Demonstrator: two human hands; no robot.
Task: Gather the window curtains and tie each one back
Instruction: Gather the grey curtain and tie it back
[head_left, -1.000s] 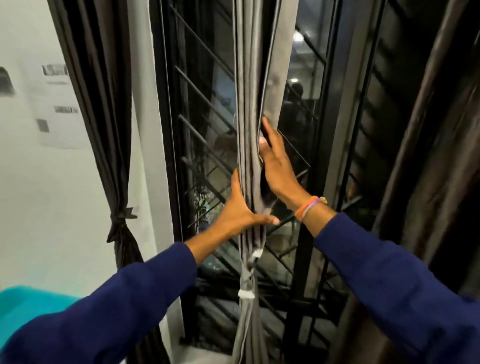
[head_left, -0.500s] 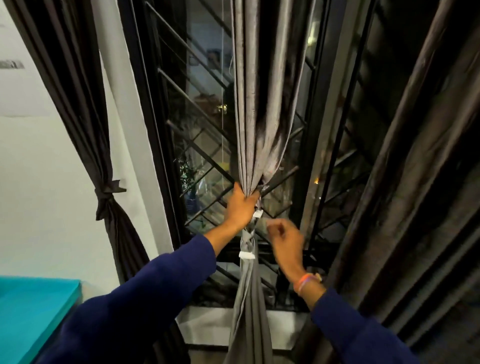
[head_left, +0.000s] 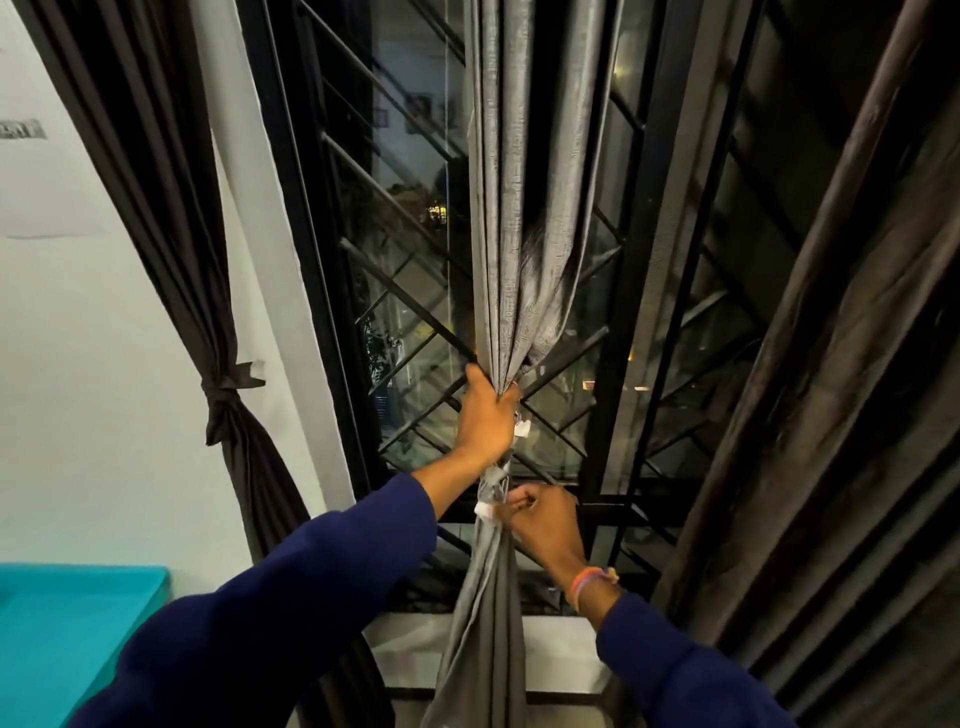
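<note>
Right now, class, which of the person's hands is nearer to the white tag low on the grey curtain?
Right. The right hand pinches at the white tag on the grey curtain; the left hand grips the gathered fabric higher up.

Home (curtained (head_left: 514, 208), barred window (head_left: 410, 291))

Window frame (head_left: 618, 312), black metal, with diagonal grille bars (head_left: 405, 291) behind the glass; white sill ledge (head_left: 556, 654) at its foot. Hanging in front of it: grey curtain (head_left: 524, 182), gathered at mid-height; dark curtain (head_left: 176, 234) at left, knotted with tie-back (head_left: 228, 387); dark curtain (head_left: 857, 364) at right, loose.
</note>
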